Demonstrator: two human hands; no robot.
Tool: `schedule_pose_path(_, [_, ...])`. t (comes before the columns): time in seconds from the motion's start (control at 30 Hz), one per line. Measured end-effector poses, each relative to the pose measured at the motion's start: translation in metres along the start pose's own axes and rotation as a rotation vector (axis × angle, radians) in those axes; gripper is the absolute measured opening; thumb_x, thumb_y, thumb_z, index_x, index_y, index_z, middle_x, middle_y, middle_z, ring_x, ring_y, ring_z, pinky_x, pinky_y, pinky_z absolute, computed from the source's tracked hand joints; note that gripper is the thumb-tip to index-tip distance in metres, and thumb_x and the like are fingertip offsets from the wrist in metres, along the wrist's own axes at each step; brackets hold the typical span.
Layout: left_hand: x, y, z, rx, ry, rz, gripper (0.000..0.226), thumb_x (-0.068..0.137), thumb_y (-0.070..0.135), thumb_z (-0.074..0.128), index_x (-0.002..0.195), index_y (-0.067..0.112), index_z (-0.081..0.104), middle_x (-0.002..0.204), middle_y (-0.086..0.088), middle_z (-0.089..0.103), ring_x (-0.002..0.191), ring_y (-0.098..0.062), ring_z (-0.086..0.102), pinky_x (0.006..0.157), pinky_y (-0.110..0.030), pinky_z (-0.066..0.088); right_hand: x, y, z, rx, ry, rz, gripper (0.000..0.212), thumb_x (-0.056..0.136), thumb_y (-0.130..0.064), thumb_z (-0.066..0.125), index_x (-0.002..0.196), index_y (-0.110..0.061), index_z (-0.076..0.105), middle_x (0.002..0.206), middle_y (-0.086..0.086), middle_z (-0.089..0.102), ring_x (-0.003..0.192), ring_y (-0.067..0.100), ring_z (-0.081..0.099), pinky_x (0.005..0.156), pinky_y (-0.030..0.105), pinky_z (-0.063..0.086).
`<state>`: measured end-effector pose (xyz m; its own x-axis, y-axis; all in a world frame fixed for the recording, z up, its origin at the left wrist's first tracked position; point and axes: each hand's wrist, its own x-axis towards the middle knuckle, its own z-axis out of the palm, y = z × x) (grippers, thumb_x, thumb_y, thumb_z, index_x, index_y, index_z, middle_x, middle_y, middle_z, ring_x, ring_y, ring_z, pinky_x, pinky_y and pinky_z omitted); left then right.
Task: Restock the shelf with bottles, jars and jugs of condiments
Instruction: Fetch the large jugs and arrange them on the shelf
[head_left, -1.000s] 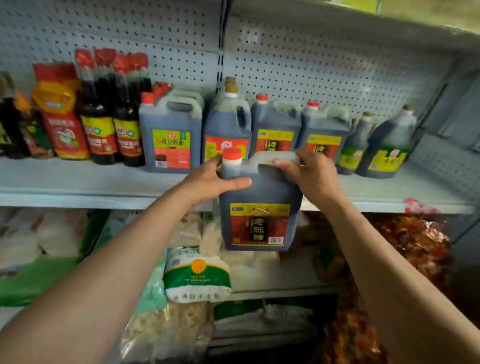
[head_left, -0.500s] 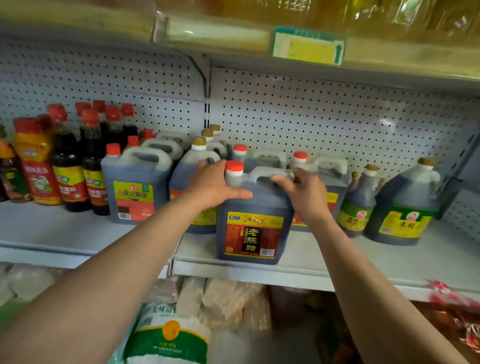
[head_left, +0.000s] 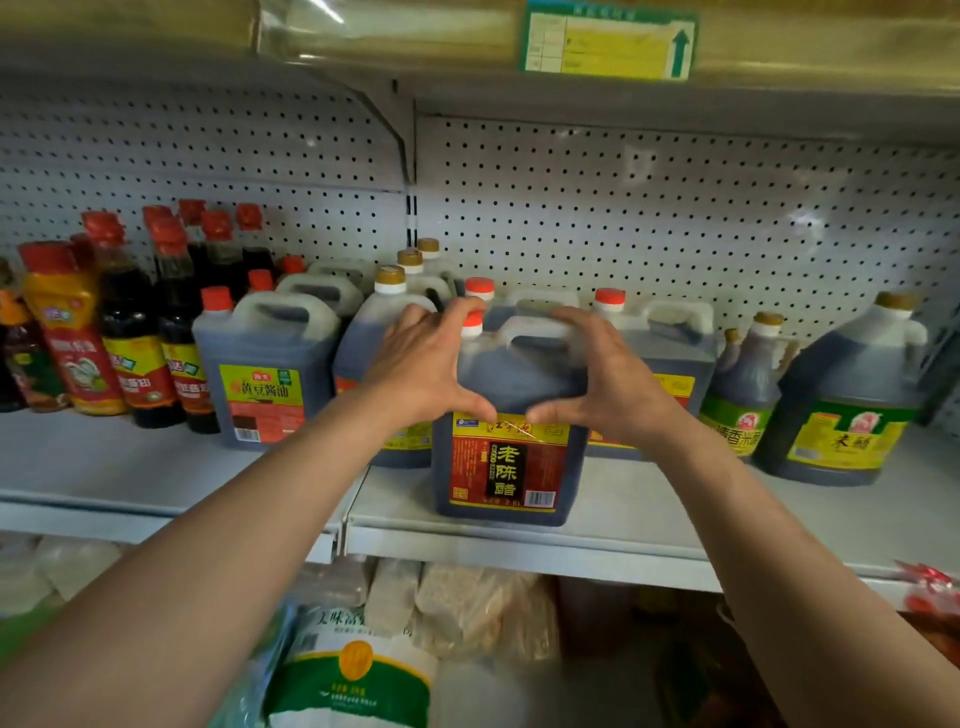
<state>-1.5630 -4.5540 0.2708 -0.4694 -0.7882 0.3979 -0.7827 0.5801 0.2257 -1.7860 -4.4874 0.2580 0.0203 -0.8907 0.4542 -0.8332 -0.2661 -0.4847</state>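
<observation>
On front edge of the white metal shelf (head_left: 649, 514) we've got the square plastic vinegar jug (head_left: 511, 415), dark liquid, red cap, upright. Left hand (head_left: 423, 364) and right hand (head_left: 605, 376) cup its smooth shoulders, thumbs nearly meeting above the glossy label; pegboard (head_left: 623, 218) behind.

Dark vinegar jug (head_left: 506, 415): rectangular, translucent plastic, red cap, white moulded handle on top, red-and-yellow front label with barcode. Upright at frame centre, base on front edge of grey shelf (head_left: 623, 509), label facing camera. Similar red-capped jugs (head_left: 670, 353) directly behind, toward pegboard back.
</observation>
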Motion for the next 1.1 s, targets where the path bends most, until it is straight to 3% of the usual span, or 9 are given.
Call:
schedule_pose_path(0.1, [0.003, -0.002, 0.001, 0.023, 0.019, 0.005, 0.123, 0.047, 0.061, 0.090, 0.147, 0.031, 0.026, 0.131, -0.009, 0.054, 0.127, -0.027, 0.034, 0.096, -0.036, 0.033, -0.003, 0.003, 0.002, -0.019, -0.020, -0.032, 0.114, 0.058, -0.028, 0.097, 0.149, -0.035, 0.029, 0.143, -0.002, 0.037, 0.118, 0.008, 0.039, 0.096, 0.024, 0.040])
schedule_pose_path(0.2, [0.013, -0.001, 0.007, 0.036, 0.032, 0.001, 0.122, 0.047, 0.062, 0.089, 0.146, 0.031, 0.025, 0.131, -0.007, 0.054, 0.131, -0.025, 0.030, 0.103, -0.038, 0.033, 0.005, 0.010, 0.004, 0.002, 0.040, -0.026, 0.110, 0.059, -0.026, 0.097, 0.148, -0.034, 0.033, 0.146, -0.003, 0.039, 0.118, 0.003, 0.035, 0.095, 0.019, 0.035])
schedule_pose_path(0.37, [0.037, -0.001, 0.021, 0.102, 0.064, -0.027, 0.127, 0.047, 0.066, 0.087, 0.149, 0.031, 0.019, 0.134, -0.008, 0.053, 0.133, -0.027, 0.029, 0.104, -0.041, 0.033, 0.024, 0.022, 0.009, -0.019, 0.068, 0.000, 0.107, 0.061, -0.023, 0.096, 0.148, -0.031, 0.034, 0.144, 0.002, 0.040, 0.123, 0.014, 0.042, 0.092, 0.020, 0.034])
schedule_pose_path(0.57, [0.038, 0.003, 0.020, 0.144, 0.049, -0.046, 0.124, 0.053, 0.067, 0.085, 0.149, 0.030, 0.016, 0.136, -0.008, 0.052, 0.133, -0.029, 0.029, 0.102, -0.040, 0.031, 0.025, 0.021, 0.010, -0.060, 0.063, 0.026, 0.107, 0.065, -0.022, 0.094, 0.150, -0.030, 0.030, 0.148, 0.005, 0.037, 0.131, 0.025, 0.043, 0.095, 0.029, 0.040])
schedule_pose_path(0.73, [0.024, 0.018, 0.014, 0.172, 0.077, -0.105, 0.127, 0.059, 0.065, 0.083, 0.154, 0.027, 0.008, 0.143, -0.013, 0.048, 0.141, -0.033, 0.023, 0.113, -0.042, 0.019, 0.011, 0.004, 0.010, -0.169, 0.057, 0.086, 0.111, 0.070, -0.026, 0.090, 0.155, -0.033, 0.019, 0.155, 0.007, 0.030, 0.134, 0.031, 0.044, 0.095, 0.044, 0.050])
schedule_pose_path(0.83, [0.007, 0.022, 0.012, 0.121, 0.077, -0.141, 0.128, 0.066, 0.063, 0.081, 0.157, 0.023, 0.001, 0.155, -0.016, 0.034, 0.149, -0.034, 0.014, 0.122, -0.046, 0.012, -0.004, -0.006, 0.010, -0.217, 0.096, 0.165, 0.110, 0.075, -0.027, 0.087, 0.158, -0.028, 0.015, 0.157, 0.008, 0.030, 0.138, 0.031, 0.041, 0.100, 0.044, 0.048])
schedule_pose_path(0.97, [-0.028, 0.011, 0.007, 0.023, 0.077, -0.141, 0.118, 0.069, 0.057, 0.082, 0.156, 0.021, 0.012, 0.157, -0.014, 0.029, 0.147, -0.034, 0.018, 0.117, -0.044, 0.025, -0.037, -0.023, 0.012, -0.254, 0.190, 0.252, 0.104, 0.077, -0.032, 0.085, 0.158, -0.019, 0.021, 0.148, 0.012, 0.041, 0.134, 0.033, 0.044, 0.098, 0.042, 0.045])
schedule_pose_path(1.1, [-0.077, -0.007, 0.008, -0.102, 0.033, -0.192, 0.098, 0.074, 0.048, 0.083, 0.152, 0.023, 0.028, 0.149, -0.014, 0.031, 0.138, -0.035, 0.029, 0.109, -0.042, 0.034, -0.078, -0.052, 0.030, -0.294, 0.153, 0.347, 0.081, 0.080, -0.037, 0.082, 0.144, -0.015, 0.038, 0.137, 0.012, 0.049, 0.125, 0.034, 0.050, 0.093, 0.044, 0.047])
